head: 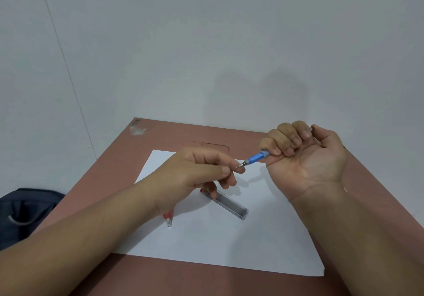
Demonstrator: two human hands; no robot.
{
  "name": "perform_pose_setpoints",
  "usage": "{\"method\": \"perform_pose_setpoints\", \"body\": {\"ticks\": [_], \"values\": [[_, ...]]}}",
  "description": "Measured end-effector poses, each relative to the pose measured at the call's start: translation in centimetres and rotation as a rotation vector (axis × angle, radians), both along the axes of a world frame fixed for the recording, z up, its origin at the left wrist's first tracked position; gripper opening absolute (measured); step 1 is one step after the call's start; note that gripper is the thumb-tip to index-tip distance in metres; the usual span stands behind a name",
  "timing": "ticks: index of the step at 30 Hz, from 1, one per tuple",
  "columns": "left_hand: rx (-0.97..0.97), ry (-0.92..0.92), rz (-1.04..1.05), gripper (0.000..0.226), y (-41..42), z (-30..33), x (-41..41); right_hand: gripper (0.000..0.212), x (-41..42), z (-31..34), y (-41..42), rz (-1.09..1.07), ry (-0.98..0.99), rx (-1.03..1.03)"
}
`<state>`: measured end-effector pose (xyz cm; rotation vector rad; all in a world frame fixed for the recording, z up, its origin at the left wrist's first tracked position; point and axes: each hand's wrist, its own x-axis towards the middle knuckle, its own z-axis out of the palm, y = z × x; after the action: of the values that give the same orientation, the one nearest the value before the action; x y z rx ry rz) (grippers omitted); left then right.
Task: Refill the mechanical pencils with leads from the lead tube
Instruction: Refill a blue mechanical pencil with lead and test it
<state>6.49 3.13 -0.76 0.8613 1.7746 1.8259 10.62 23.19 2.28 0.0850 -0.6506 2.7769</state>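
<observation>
Right hand [305,155] grips blue pencil [257,157]; left hand [202,169] at tip — mid-paper [229,238].

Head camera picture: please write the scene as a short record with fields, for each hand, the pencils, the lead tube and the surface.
right hand: palm up, fingers curled round the blue pencil, tip pointing to the left hand
left hand: thumb and finger pinched at the blue pencil's tip; whether a lead is between them is too small to tell
lead tube: clear, lying on the paper, partly under the left hand
red pencil: on the paper, mostly hidden by the left wrist
paper: white sheet on the brown table
bag: dark, left of the table
</observation>
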Motion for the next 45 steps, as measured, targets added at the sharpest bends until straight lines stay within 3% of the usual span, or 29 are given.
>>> {"method": "perform_pose_setpoints", "body": {"ticks": [9, 23, 27, 34, 45], "values": [[-0.013, 0.068, 0.067, 0.011, 0.5, 0.0, 0.2, 0.020, 0.1, 0.0, -0.5, 0.009, -0.004, -0.009], [0.041, 0.071, 0.200, 0.016, 0.2, 0.2, -0.5, 0.030, -0.2, -0.2, -0.8, 0.027, 0.011, -0.007], [0.023, 0.098, 0.297, 0.017, -0.5, 0.3, -1.3, 0.046, -0.8, -0.2, -1.0, -0.056, -0.195, 0.290], [-0.203, 0.235, 0.317, 0.014, -0.3, 0.0, -0.9, 0.019, -0.2, -0.4, -2.4, -0.103, -0.217, 0.839], [-0.358, 0.485, 0.214, 0.017, 2.5, 2.8, 2.9, 0.010, 2.5, 3.2, 0.6, -0.220, -0.428, 1.266]]}}
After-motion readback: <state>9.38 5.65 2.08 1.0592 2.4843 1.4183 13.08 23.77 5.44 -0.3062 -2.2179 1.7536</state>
